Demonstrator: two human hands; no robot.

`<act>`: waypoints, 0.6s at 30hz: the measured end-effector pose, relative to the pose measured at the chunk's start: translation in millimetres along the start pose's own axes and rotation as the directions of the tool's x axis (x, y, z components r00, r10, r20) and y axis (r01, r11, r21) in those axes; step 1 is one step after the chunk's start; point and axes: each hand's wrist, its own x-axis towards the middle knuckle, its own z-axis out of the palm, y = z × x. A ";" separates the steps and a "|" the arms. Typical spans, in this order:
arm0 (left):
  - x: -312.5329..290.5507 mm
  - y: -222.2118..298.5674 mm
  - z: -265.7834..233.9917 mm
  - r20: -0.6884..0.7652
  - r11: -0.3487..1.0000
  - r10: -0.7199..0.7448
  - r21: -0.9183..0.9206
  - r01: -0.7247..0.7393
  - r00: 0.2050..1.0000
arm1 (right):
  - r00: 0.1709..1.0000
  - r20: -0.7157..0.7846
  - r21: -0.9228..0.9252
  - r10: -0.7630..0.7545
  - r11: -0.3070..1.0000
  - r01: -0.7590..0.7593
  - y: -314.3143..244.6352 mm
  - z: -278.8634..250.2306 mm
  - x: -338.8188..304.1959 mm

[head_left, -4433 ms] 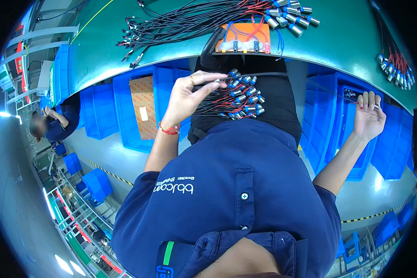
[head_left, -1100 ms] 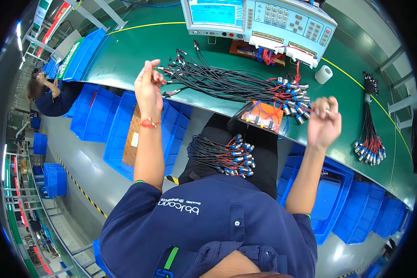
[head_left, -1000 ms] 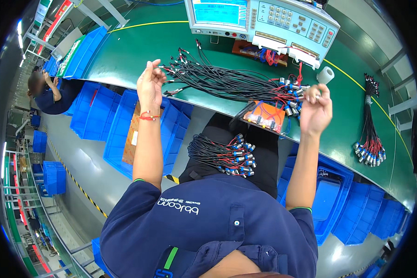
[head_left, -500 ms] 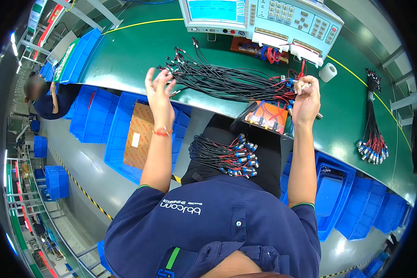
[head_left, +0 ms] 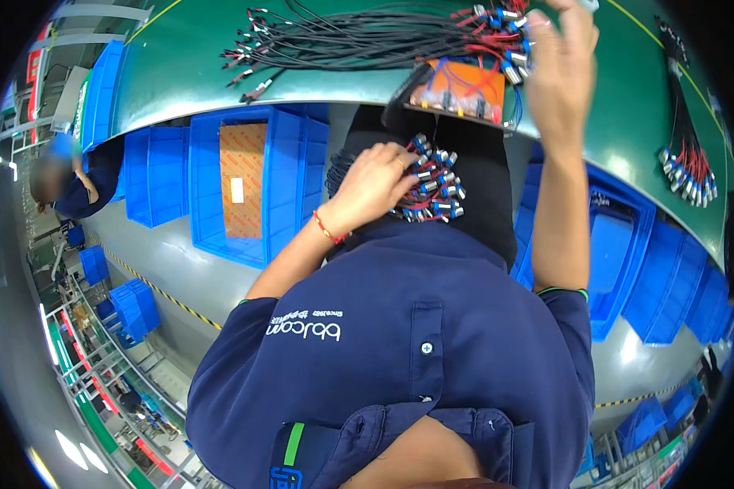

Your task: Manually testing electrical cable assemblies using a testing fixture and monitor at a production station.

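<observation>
My left hand (head_left: 373, 183) rests over a bundle of cables (head_left: 436, 186) on my lap, its thumb and fingers apart beside the silver and blue connector ends. The bundle's black wires are partly hidden under it. My right hand (head_left: 561, 77) is raised over the bench at the upper right, smeared by motion, so what its fingers do is unclear. Next to it lie the red wires and blue-silver connectors of a larger bundle of black cables (head_left: 359, 41), spread leftward across the bench. An orange fixture board (head_left: 465, 81) with small sockets sits at the bench's front edge.
The green bench (head_left: 179, 81) runs across the top. Another tied cable bundle (head_left: 685, 155) lies at its right. Blue bins (head_left: 159, 179) stand below the bench, one holding a brown cardboard piece (head_left: 243, 155). A co-worker (head_left: 90, 175) is at the far left.
My left hand has come down from above the bench to the cables on my lap. My right hand stays over the bench. The view has tilted down, putting the test instrument mostly out of sight.
</observation>
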 end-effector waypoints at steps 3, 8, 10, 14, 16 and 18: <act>-1.2 -3.0 3.7 -0.056 0.999 0.023 -0.024 -0.024 0.998 | 0.986 0.112 0.263 -0.127 0.960 0.093 -44.4 -47.9 -4.0; -1.3 0.9 6.5 0.032 1.000 0.005 0.018 -0.006 0.999 | 0.910 0.275 0.659 -0.311 0.750 0.057 -103.9 -103.2 -6.3; -2.3 4.9 7.4 0.058 1.000 -0.004 0.025 0.003 0.998 | 0.888 0.299 0.732 -0.348 0.681 0.021 -117.1 -113.5 -5.0; -0.6 24.2 -19.0 0.074 0.998 0.052 -0.023 -0.050 0.996 | 0.869 0.315 0.791 -0.381 0.612 -0.019 -126.8 -125.0 -4.4; -6.6 39.5 -62.3 0.138 0.959 0.199 -0.232 -0.163 0.970 | 0.869 0.313 0.805 -0.383 0.593 -0.029 -126.1 -129.0 -4.4; -25.4 48.4 -146.6 0.137 0.872 0.349 -0.409 -0.268 0.927 | 0.867 0.317 0.819 -0.384 0.572 -0.045 -125.0 -132.2 -3.4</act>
